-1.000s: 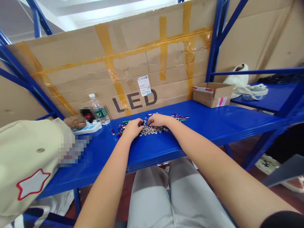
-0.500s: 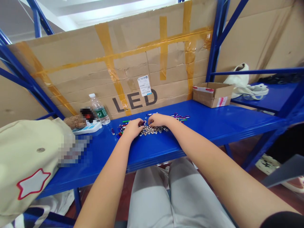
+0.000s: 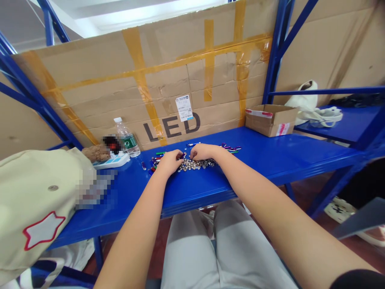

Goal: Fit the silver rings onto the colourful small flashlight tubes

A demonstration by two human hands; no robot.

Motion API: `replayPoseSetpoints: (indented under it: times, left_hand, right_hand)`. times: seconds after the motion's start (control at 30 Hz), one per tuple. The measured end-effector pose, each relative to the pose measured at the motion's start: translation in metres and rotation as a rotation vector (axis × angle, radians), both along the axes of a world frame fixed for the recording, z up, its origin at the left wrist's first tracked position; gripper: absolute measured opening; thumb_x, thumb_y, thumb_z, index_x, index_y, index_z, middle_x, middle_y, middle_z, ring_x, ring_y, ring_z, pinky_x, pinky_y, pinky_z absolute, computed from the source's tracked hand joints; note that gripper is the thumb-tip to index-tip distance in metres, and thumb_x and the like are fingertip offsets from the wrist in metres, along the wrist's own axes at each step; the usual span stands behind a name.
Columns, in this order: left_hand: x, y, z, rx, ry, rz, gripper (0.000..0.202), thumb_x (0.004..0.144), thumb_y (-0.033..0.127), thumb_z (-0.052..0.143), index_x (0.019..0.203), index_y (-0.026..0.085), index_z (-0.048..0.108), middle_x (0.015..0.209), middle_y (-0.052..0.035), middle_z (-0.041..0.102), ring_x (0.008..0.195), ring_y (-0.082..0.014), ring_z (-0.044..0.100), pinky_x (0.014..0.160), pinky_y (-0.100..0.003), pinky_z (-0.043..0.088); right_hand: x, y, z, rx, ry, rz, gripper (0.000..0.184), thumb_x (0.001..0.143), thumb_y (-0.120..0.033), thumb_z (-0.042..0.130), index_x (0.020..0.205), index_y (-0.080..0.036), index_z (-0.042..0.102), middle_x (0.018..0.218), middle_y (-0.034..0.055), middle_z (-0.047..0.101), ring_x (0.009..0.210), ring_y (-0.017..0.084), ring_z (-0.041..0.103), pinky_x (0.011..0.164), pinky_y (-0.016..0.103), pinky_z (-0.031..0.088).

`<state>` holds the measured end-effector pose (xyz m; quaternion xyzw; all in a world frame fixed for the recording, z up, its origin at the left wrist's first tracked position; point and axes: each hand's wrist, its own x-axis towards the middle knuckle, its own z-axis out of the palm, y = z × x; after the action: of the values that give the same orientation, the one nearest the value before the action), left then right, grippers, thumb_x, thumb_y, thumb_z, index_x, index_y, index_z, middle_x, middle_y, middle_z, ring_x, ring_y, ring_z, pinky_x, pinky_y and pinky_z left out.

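Observation:
A heap of small silver metal pieces [image 3: 195,164] lies on the blue shelf [image 3: 264,156] in front of me. My left hand [image 3: 169,161] rests at the heap's left edge with its fingers curled inward. My right hand [image 3: 203,151] sits over the back of the heap, fingers bent down onto the pieces. The fingertips of both hands nearly meet above the pile; what they pinch is too small to name. Small coloured pen-like parts [image 3: 154,161] lie to the left of the heap, and more coloured parts [image 3: 230,148] lie to the right.
A plastic water bottle [image 3: 127,138] and a white scale [image 3: 113,161] stand at the back left. A cream bag with a star patch [image 3: 36,200] fills the left. An open cardboard box [image 3: 270,119] sits at the back right. A taped cardboard sheet marked LED [image 3: 171,126] backs the shelf.
Both hands stay on the heap with only slight finger movement. The view has shifted a little.

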<state>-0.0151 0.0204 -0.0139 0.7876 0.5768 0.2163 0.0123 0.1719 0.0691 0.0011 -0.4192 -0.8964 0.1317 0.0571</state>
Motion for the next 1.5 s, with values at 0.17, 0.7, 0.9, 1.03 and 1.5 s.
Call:
replayPoseSetpoints:
  times: [0.17, 0.7, 0.9, 1.03, 1.5]
  left_hand:
    - [-0.0009, 0.0014, -0.0015, 0.007, -0.008, -0.012, 0.019, 0.079, 0.019, 0.064, 0.098, 0.019, 0.067, 0.096, -0.0058, 0.072, 0.090, -0.0214, 0.065, 0.084, -0.031, 0.050]
    - [-0.0016, 0.0015, -0.0012, -0.008, 0.001, -0.022, 0.019, 0.080, 0.019, 0.063, 0.099, 0.018, 0.067, 0.097, -0.0060, 0.071, 0.092, -0.0217, 0.065, 0.085, -0.031, 0.049]
    - [-0.0015, 0.0010, -0.0010, -0.012, -0.005, -0.015, 0.020, 0.081, 0.019, 0.063, 0.100, 0.017, 0.066, 0.099, -0.0065, 0.071, 0.093, -0.0223, 0.065, 0.084, -0.031, 0.048]
    - [-0.0013, 0.0007, -0.0011, -0.014, -0.015, -0.017, 0.020, 0.081, 0.018, 0.063, 0.100, 0.018, 0.066, 0.099, -0.0061, 0.071, 0.093, -0.0217, 0.064, 0.083, -0.031, 0.048]
    - [-0.0009, 0.0005, -0.0011, -0.019, -0.021, -0.033, 0.019, 0.081, 0.018, 0.061, 0.100, 0.018, 0.066, 0.098, -0.0058, 0.071, 0.092, -0.0212, 0.064, 0.081, -0.030, 0.048]
  right_hand:
    - [0.0004, -0.0021, 0.0012, 0.011, -0.038, -0.005, 0.045, 0.071, -0.007, 0.057, 0.110, -0.021, 0.074, 0.111, 0.0022, 0.073, 0.095, 0.016, 0.067, 0.074, 0.018, 0.047]
    - [0.0038, -0.0080, 0.0067, 0.007, -0.035, -0.004, 0.035, 0.076, -0.018, 0.063, 0.108, -0.023, 0.074, 0.106, 0.0018, 0.074, 0.089, 0.017, 0.068, 0.073, 0.020, 0.046]
    - [0.0043, -0.0073, 0.0069, -0.009, -0.041, 0.008, 0.037, 0.078, -0.013, 0.057, 0.110, -0.021, 0.073, 0.112, 0.0020, 0.072, 0.096, 0.016, 0.067, 0.077, 0.018, 0.045]
    - [0.0050, -0.0041, 0.0057, 0.007, -0.039, -0.004, 0.038, 0.078, -0.013, 0.056, 0.110, -0.021, 0.073, 0.114, 0.0015, 0.071, 0.098, 0.016, 0.066, 0.076, 0.019, 0.045]
    - [0.0029, 0.0013, -0.0009, 0.036, -0.033, -0.008, 0.028, 0.074, -0.016, 0.061, 0.096, -0.018, 0.077, 0.095, 0.0045, 0.075, 0.081, 0.017, 0.066, 0.065, 0.022, 0.044]
